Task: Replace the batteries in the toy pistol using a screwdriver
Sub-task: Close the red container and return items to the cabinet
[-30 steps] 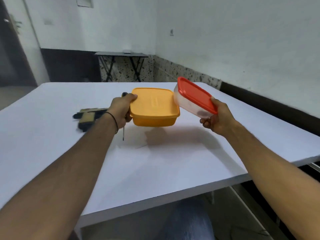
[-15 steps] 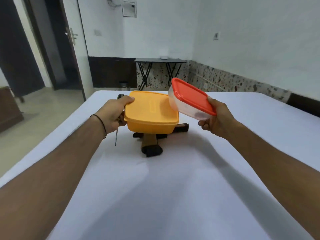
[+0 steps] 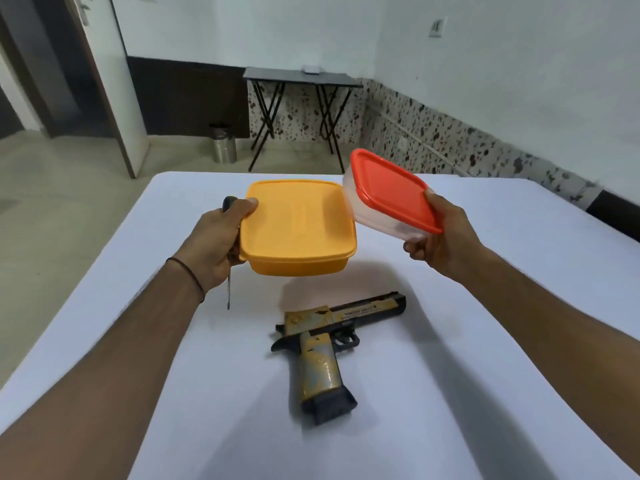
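Note:
A gold-and-black toy pistol (image 3: 325,344) lies on its side on the white table (image 3: 485,341), barrel pointing right, grip toward me. My left hand (image 3: 214,244) holds a lidded yellow box (image 3: 298,226) above the table by its left edge, and the same hand also grips a screwdriver (image 3: 228,289) whose shaft points down. My right hand (image 3: 440,237) holds a clear box with a red lid (image 3: 391,195), tilted, just right of the yellow box. What the boxes contain is hidden.
The table's far edge runs behind the boxes. Beyond it stand a small black folding table (image 3: 301,98), a metal bin (image 3: 224,147) on the floor and an open door (image 3: 114,81) at the left.
The view swung left and tipped down; the pistol, first at the left and then half hidden under the yellow box, now lies fully in view below both boxes. Both hands keep their holds.

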